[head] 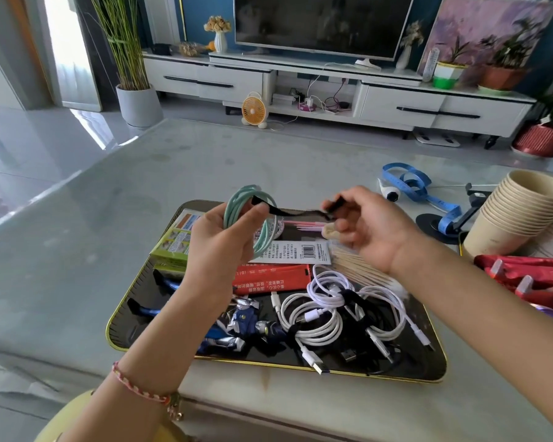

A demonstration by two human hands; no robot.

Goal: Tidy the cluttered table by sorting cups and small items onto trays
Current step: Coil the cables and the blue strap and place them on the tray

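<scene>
Left grip (219, 242) around mint cable (234, 204)

Tabletop (205, 161) open to my reach at left and far edges; tray (268, 365) fills near middle; cup stack (517, 218), tape measure (412, 183) crowd right edge.

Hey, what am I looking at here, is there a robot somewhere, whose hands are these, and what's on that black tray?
No robot here: these are a person's two bare hands, seen from one camera worn on their head, looking forward and down. The left hand holds a coiled mint-green cable; the right hand pinches the end of a black strap that runs to the coil. Below them a gold-rimmed black tray sits on a pale table, holding white cables, a blue toy figure, a red packet and more. To the right, off the tray, are stacked paper cups and a blue tape measure.
</scene>
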